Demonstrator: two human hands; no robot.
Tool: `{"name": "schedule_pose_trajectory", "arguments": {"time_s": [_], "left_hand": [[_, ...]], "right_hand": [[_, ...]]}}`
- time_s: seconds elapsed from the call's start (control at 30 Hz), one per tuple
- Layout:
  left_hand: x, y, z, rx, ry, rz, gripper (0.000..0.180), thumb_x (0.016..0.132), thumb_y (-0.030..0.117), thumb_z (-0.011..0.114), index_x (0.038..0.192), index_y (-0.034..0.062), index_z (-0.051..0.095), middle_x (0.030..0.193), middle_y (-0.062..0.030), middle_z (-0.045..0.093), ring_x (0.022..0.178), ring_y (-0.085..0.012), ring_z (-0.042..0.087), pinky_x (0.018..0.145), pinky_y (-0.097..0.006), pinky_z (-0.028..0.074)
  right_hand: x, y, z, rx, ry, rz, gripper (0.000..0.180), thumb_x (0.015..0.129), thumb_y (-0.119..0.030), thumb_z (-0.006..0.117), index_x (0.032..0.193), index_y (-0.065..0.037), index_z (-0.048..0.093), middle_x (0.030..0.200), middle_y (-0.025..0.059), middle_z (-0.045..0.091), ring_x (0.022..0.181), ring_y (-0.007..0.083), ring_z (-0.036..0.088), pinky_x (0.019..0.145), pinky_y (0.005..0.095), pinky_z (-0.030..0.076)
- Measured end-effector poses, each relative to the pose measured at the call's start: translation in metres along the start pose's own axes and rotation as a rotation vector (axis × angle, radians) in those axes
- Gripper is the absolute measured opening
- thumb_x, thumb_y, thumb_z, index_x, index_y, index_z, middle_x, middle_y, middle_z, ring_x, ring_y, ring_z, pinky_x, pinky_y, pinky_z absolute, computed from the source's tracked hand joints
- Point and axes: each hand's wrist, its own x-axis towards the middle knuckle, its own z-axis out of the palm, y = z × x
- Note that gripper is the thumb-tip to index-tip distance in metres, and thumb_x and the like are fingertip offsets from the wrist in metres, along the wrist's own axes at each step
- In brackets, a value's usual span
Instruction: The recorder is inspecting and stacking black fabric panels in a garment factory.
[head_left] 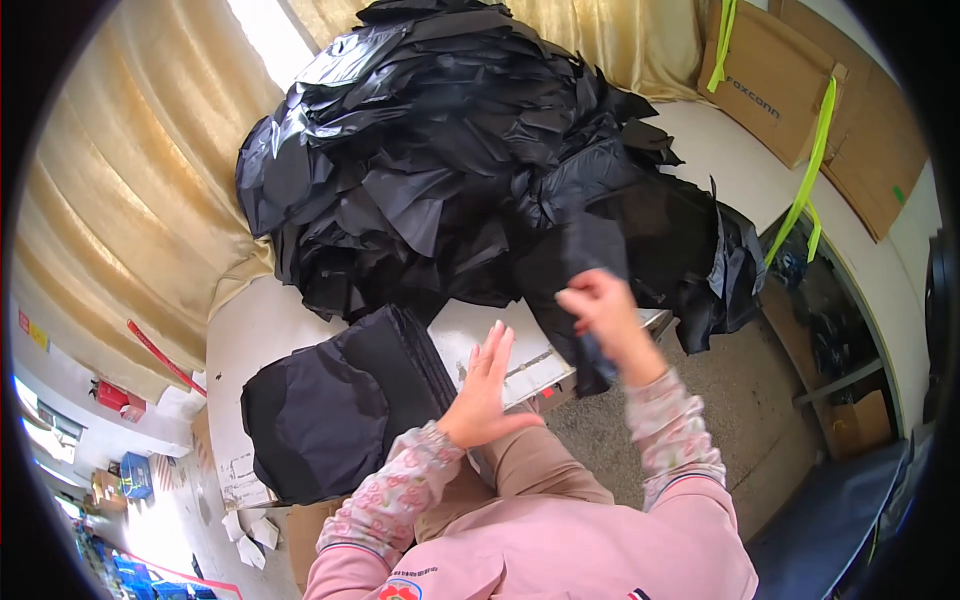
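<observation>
My left hand (pixel 484 392) is open at the front edge of the white table, its fingers stretched out and nothing in them. Just left of it lies a neat stack of black fabric pieces (pixel 320 415), with several layered edges on its right side. My right hand (pixel 607 318) is closed in a pinch on a black fabric piece (pixel 593 245), which is smeared by motion. Behind both hands rises a large loose heap of black fabric pieces (pixel 430 190), some of them shiny, spilling over the table's right edge.
The white table (pixel 255 345) carries the stack and the heap. A gold curtain (pixel 150 170) hangs behind and to the left. Cardboard sheets (pixel 775 85) with yellow-green straps (pixel 815 150) lean at the back right. A dark padded surface (pixel 835 525) is at the lower right.
</observation>
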Motion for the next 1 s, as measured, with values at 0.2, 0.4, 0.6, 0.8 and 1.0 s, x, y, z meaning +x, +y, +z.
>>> {"name": "schedule_pose_trajectory", "arguments": {"time_s": [0.2,0.4,0.6,0.8,1.0], "left_hand": [[0.013,-0.016,0.033,-0.827,0.424,-0.294,0.059,0.089,-0.003,0.053,0.144,-0.0006,0.032,0.129,-0.0115,0.052,0.12,-0.0183,0.051,0.102,-0.03,0.04],[0.023,-0.009,-0.047,-1.168,0.403,-0.412,0.039,0.1,0.004,0.045,0.138,0.0065,0.045,0.129,-0.0142,0.058,0.118,-0.0214,0.057,0.099,-0.036,0.047],[0.004,-0.001,-0.041,-1.382,0.224,-0.219,0.09,0.087,0.037,0.068,0.151,0.0005,0.016,0.154,-0.0179,0.026,0.143,-0.0265,0.027,0.116,-0.037,0.021],[-0.026,0.003,-0.021,-0.773,0.112,-0.245,0.102,0.077,0.021,0.081,0.151,0.0008,0.014,0.149,-0.0153,0.029,0.138,-0.0239,0.03,0.113,-0.034,0.024],[-0.008,-0.001,-0.054,-1.296,0.756,-0.521,0.023,0.094,0.005,0.053,0.116,0.0003,0.059,0.108,-0.0066,0.065,0.096,-0.0165,0.062,0.089,-0.029,0.049]], "right_hand": [[-0.037,-0.013,0.084,0.192,-0.273,-0.425,0.025,0.083,-0.008,0.072,0.104,-0.004,0.059,0.091,0.0032,0.062,0.076,0.01,0.058,0.066,0.0237,0.047],[-0.031,0.032,0.057,0.067,-0.345,-0.435,0.075,0.079,-0.018,0.076,0.141,-0.003,0.037,0.135,0.0204,0.049,0.126,0.037,0.048,0.108,0.0376,0.036],[-0.047,0.037,0.102,-0.156,-0.007,-0.562,0.024,0.087,-0.007,0.066,0.107,0.002,0.058,0.09,0.024,0.066,0.09,0.0402,0.067,0.07,0.0382,0.053],[-0.03,0.001,0.104,-0.115,-0.027,-0.488,0.014,0.091,-0.013,0.064,0.097,-0.001,0.061,0.08,0.0191,0.066,0.071,0.0315,0.068,0.062,0.0349,0.051],[-0.057,0.011,0.115,-0.173,-0.305,-0.725,0.087,0.078,-0.03,0.077,0.144,0.001,0.029,0.121,0.0262,0.056,0.111,0.0402,0.057,0.097,0.039,0.045]]}}
